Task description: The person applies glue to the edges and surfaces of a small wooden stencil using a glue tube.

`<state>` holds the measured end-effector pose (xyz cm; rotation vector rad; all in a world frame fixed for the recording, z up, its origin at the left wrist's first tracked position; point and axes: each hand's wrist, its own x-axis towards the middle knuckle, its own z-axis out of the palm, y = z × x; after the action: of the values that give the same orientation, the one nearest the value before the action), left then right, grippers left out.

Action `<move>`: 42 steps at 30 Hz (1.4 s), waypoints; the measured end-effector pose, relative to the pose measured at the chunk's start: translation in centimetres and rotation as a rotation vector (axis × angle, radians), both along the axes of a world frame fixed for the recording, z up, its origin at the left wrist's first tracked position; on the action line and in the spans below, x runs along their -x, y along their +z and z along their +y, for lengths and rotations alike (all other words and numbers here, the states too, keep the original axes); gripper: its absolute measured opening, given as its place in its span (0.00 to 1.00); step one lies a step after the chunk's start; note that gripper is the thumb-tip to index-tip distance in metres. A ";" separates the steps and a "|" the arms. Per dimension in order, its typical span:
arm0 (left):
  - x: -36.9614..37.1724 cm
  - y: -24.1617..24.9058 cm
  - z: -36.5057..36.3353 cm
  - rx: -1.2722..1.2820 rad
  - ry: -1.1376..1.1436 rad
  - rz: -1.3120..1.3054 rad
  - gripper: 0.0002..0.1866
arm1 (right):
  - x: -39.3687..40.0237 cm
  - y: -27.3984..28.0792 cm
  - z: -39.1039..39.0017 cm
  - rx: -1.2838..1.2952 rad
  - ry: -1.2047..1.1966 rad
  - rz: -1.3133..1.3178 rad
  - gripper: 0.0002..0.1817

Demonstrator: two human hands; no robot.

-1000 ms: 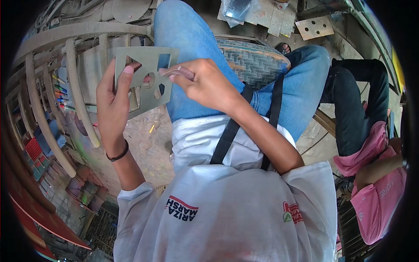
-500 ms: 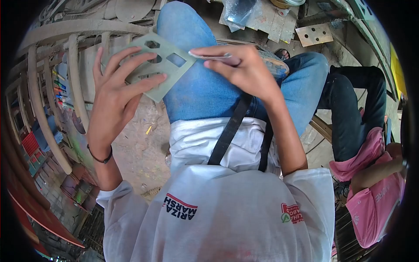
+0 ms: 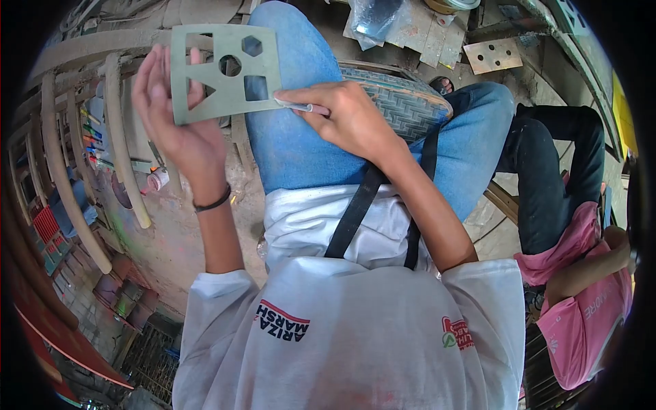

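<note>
from where i stand, the work in hand looks like going over the edge of a plate (image 3: pixel 237 99) with a small folded strip (image 3: pixel 311 108). the plate is held up before the left knee of the worn blue jeans (image 3: pixel 294 147), partly across the curved wooden slats (image 3: pixel 121 137). the left hand (image 3: pixel 184 130) is behind and below it, palm turned up, some fingers past the near side and others showing through the openings; the plate hides the rest, so i cannot tell how tight that grip is. the right hand (image 3: pixel 352 116) is clearer – thumb and forefinger pinch the strip, whose end meets the plate's edge beside the square hole. a further pass along that edge would call for a steady left hand and a light, flat pinch, i judge, since the rim between hole and edge is narrow. the plate is thin, flat and matt grey-green, with a hexagon, a circle, a square, a triangle and a larger four-sided opening cut through it; whether it is wood or something else, i cannot say. the strip is pale and thin, paper-like. around them the textures are rougher – dusty slats, a seat (image 3: pixel 389 96) with a grey woven pattern, a crinkled clear bag (image 3: pixel 374 22) and a tan board (image 3: pixel 493 56) with dark round holes.
</note>
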<state>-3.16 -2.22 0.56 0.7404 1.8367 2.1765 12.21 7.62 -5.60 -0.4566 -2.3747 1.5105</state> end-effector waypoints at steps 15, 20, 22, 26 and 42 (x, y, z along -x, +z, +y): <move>0.2 1.9 3.7 0.325 -0.075 0.083 0.16 | 1.1 2.4 -2.6 0.094 0.000 0.127 0.28; 0.9 1.5 4.7 0.327 -0.148 0.036 0.16 | 1.8 1.1 -1.1 -0.120 -0.049 0.129 0.30; 1.0 2.2 5.3 0.318 -0.192 -0.020 0.10 | 2.2 1.9 -0.8 -0.166 -0.067 0.173 0.31; 0.8 1.7 7.4 0.325 -0.150 0.058 0.12 | 1.8 1.7 -0.2 -0.089 -0.067 0.150 0.31; 3.2 1.1 8.2 0.322 -0.268 -0.081 0.10 | 3.3 0.9 0.3 0.047 -0.144 0.298 0.24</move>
<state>-6.34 6.01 1.61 0.7626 1.8622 1.6708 8.96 7.93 -4.69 -0.3743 -2.0388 1.4584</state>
